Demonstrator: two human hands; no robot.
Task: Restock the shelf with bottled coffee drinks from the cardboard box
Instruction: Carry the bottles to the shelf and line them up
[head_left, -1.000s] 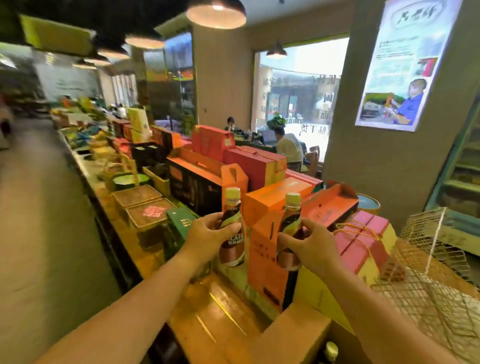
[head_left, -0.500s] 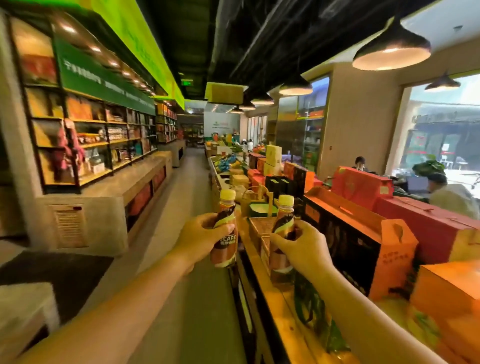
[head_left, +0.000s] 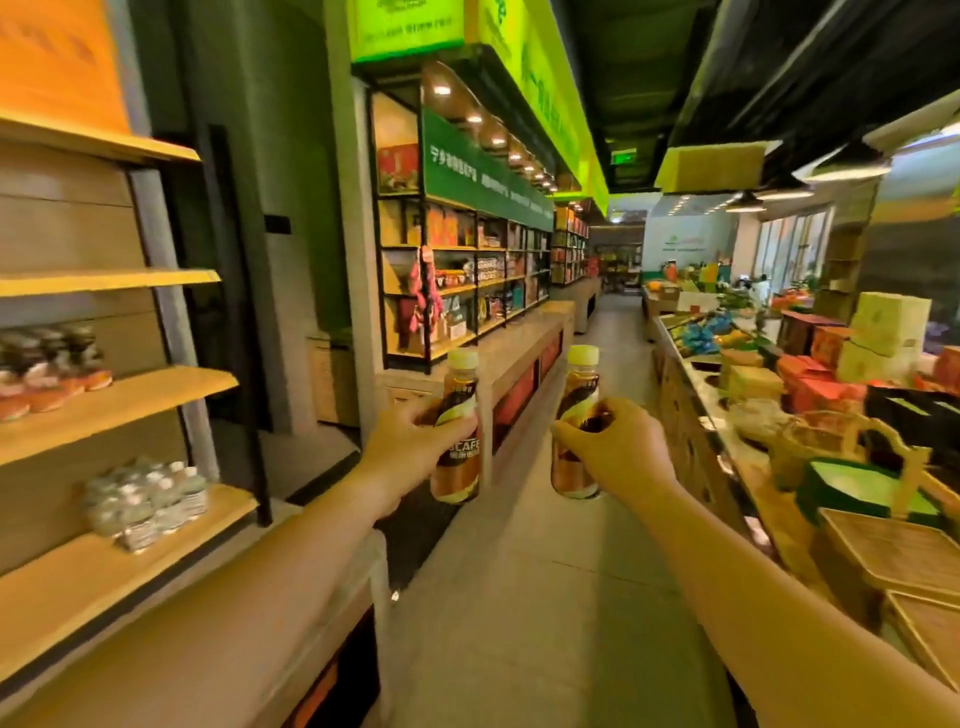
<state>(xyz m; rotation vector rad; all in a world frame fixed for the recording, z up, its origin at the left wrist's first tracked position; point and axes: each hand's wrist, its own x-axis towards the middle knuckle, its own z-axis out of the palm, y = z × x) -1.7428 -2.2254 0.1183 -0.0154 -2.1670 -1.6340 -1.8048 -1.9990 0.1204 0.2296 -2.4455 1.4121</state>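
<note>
Head cam: view has swung from the gift-box table (head_left: 727, 415) to the wooden shelf (head_left: 119, 400) at left. Left hand (head_left: 410, 447) wraps one coffee bottle (head_left: 457, 436); right hand (head_left: 618, 452) pinches another bottle (head_left: 576, 426), both upright over the aisle, right of shelf. Placing likely next.

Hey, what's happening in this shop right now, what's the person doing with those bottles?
A person stands in a store aisle holding two coffee bottles upright, one in the left hand and one in the right hand. Neither the left bottle nor the right bottle is shelved yet. The wooden shelf on the left already holds similar bottles, blurred here.
</note>
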